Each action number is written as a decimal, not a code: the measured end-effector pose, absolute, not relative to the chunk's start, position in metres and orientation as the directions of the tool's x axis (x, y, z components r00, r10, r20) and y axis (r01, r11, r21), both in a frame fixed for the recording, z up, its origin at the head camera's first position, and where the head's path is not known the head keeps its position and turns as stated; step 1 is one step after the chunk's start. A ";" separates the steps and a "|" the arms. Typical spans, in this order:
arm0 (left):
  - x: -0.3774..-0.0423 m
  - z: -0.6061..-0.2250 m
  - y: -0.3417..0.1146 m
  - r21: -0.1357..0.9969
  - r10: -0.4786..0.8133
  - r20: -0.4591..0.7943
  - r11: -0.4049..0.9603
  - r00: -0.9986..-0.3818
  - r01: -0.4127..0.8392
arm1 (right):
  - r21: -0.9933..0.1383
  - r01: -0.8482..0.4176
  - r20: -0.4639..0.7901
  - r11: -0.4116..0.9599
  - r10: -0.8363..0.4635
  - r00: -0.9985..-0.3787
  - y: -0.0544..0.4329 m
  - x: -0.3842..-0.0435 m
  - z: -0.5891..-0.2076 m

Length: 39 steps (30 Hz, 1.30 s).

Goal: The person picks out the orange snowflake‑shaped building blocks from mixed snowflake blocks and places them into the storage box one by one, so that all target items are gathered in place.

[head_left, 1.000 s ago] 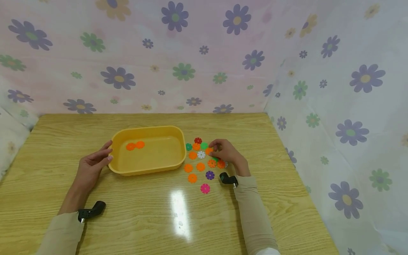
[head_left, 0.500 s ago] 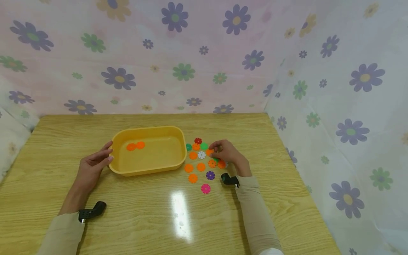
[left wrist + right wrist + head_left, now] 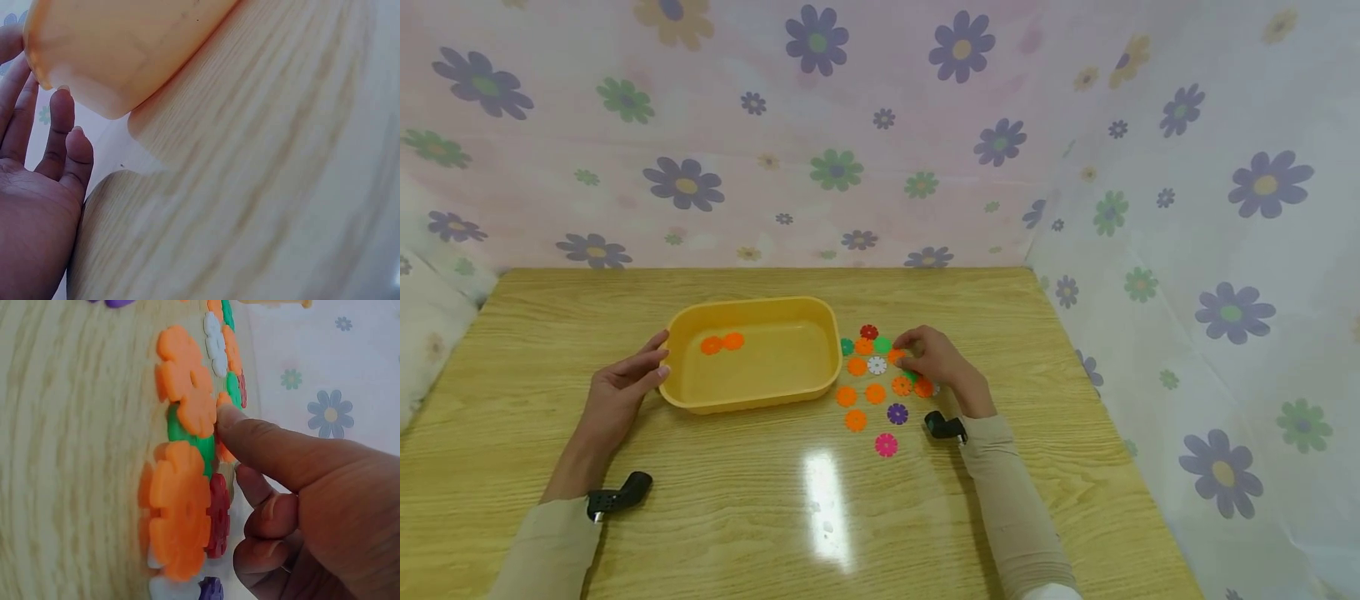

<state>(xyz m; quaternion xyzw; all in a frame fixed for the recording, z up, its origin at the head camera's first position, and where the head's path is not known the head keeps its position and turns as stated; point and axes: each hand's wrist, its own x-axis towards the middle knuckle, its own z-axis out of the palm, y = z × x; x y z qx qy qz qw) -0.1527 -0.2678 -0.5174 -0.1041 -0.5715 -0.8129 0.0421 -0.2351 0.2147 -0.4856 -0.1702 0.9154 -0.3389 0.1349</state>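
In the head view my left hand (image 3: 619, 397) reaches the left end of a yellow plastic tub (image 3: 752, 398). Its fingers are fairly straight, with tips right at the rim; the left wrist view shows fingers (image 3: 60, 122) beside the tub's wall (image 3: 125, 50). Two orange snowflake discs (image 3: 722, 343) lie inside the tub. To its right, my right hand (image 3: 934, 358) pinches an orange snowflake disc (image 3: 895, 356) between thumb and forefinger. The right wrist view shows the thumb (image 3: 250, 434) against that disc, its forefinger tip hidden. Close by lie another orange disc (image 3: 181, 509) and a green one (image 3: 203, 450).
Several loose snowflake discs are spread right of the tub, among them a white one (image 3: 877, 365), a purple one (image 3: 897, 414), a pink one (image 3: 886, 445) and a dark red one (image 3: 868, 332). The wooden table (image 3: 715, 508) meets a flowered cloth (image 3: 880, 200) behind.
The head view has shifted very slightly. Both hands, the tub and the discs keep their places.
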 end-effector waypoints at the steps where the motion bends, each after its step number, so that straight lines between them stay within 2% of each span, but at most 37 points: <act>1: -0.153 -0.517 -0.268 0.921 0.050 0.216 -0.342 -0.975 0.186 | -0.663 -0.223 -0.135 0.715 -0.407 -0.903 0.214 -0.236 -0.485; 11: -0.154 -0.519 -0.266 0.908 0.049 0.219 -0.375 -0.975 0.185 | -0.642 -0.196 -0.201 0.741 -0.410 -0.890 0.214 -0.236 -0.478; 19: -0.156 -0.521 -0.265 0.914 0.038 0.229 -0.353 -0.973 0.201 | -0.703 -0.170 -0.180 0.690 -0.404 -0.897 0.216 -0.236 -0.481; 24: -0.156 -0.521 -0.266 0.914 0.034 0.228 -0.351 -0.973 0.202 | -0.770 -0.191 -0.094 0.609 -0.403 -0.910 0.216 -0.234 -0.483; 32: -0.156 -0.520 -0.268 0.915 0.037 0.228 -0.351 -0.973 0.201 | -0.781 -0.295 0.113 0.550 -0.340 -0.933 0.215 -0.236 -0.486; 39: -0.156 -0.520 -0.270 0.914 0.045 0.223 -0.356 -0.974 0.194 | -0.870 -0.339 0.199 0.358 -0.374 -0.906 0.210 -0.233 -0.477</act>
